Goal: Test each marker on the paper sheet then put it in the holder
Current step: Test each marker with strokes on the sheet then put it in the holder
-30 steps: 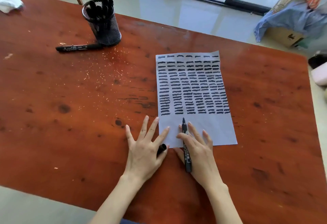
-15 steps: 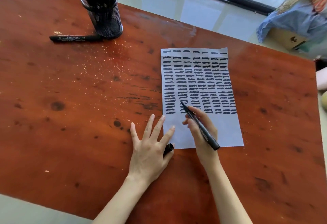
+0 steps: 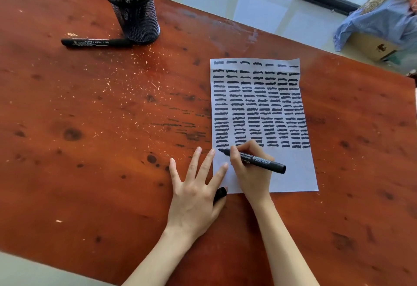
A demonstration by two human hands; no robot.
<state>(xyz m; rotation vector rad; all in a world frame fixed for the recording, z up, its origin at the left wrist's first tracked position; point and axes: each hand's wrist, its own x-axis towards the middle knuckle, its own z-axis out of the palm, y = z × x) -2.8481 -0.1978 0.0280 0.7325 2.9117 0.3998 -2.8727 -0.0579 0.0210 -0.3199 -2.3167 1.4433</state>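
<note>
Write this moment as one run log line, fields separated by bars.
right hand: writing with marker | paper sheet: pinned by left hand | cap: under thumb | holder: upright

1. left hand [image 3: 194, 197]: bare, no glove, ring or watch visible.
2. right hand [image 3: 250, 173]: bare, no jewellery visible.
3. both forearms, lower centre of frame: bare, no sleeve in view.

Marker [image 3: 259, 160] in right hand [image 3: 252, 173], tip on paper sheet [image 3: 293, 173]
</note>
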